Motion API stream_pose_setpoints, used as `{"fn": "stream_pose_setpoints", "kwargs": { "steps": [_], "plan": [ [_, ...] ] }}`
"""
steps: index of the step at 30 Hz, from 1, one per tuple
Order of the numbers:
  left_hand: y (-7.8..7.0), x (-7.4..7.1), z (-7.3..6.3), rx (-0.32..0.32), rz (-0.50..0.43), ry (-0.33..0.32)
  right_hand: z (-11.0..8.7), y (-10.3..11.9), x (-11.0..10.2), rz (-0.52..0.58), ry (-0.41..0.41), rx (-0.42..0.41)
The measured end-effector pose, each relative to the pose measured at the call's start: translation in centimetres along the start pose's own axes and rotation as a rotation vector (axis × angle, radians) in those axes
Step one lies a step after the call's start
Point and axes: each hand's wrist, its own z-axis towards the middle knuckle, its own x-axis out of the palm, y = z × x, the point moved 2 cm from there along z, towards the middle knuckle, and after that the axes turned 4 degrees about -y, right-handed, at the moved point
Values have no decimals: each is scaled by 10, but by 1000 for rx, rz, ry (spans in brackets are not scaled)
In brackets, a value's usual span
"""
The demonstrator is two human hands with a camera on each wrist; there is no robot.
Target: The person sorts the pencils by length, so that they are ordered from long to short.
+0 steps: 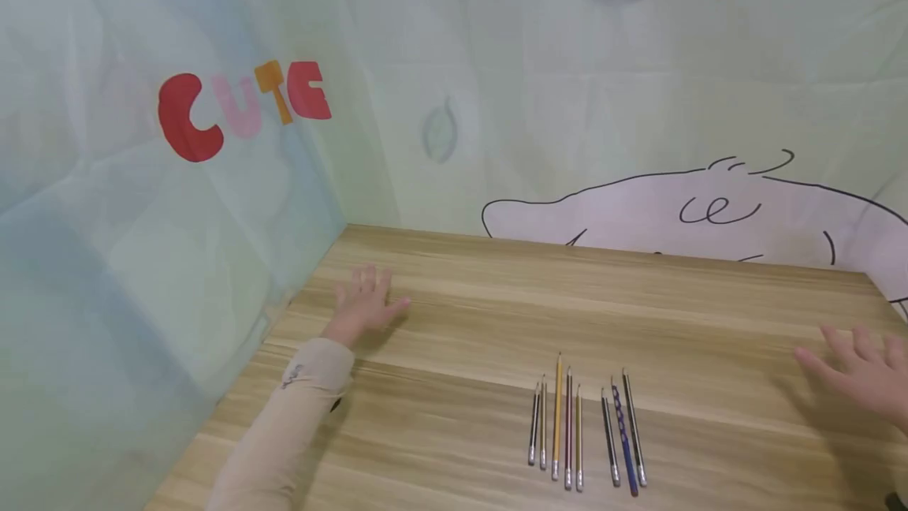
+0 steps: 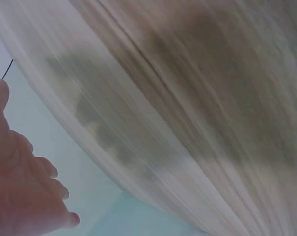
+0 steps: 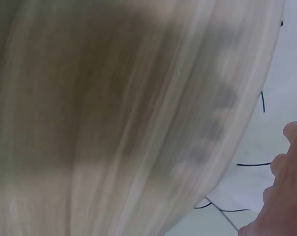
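My left hand (image 1: 363,306) is spread over the far left of the table, fingers straight and holding nothing. At the right edge of the head view, my right hand (image 1: 861,369) is likewise spread, partly cut off by the frame. Between them, nearer to me, lie two groups of pencils, tips pointing away. The left group has several, among them a short black pencil (image 1: 534,426), a yellow pencil (image 1: 557,420) and a dark red pencil (image 1: 568,432). Three form the right group: a dark pencil (image 1: 610,438), a blue patterned pencil (image 1: 624,440) and a longer black pencil (image 1: 634,428). Neither hand touches a pencil.
The wood-grain table (image 1: 454,298) meets a pale fabric backdrop (image 1: 397,101) at its back and left edges. Letters spelling CUTE (image 1: 190,118) are on the left side of the backdrop. A line-drawn cartoon figure (image 1: 638,211) appears behind the table's back edge.
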Motion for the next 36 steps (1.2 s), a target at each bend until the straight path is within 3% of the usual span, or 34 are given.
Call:
{"fn": "stream_pose_setpoints", "kwargs": {
  "steps": [9, 22, 28, 36],
  "plan": [
    [-17, 2, 3, 39, 2, -12, 1, 24, -6, 32, 2, -41],
    [-61, 3, 2, 134, 74, -29, 8, 57, -10, -11, -28, -78],
    [-84, 4, -4, 208, 39, -46, 7, 82, -12, -1, -49, -125],
    [-116, 8, -13, 340, -23, -59, 5, 116, -13, 76, -136, -240]
  ]
}}
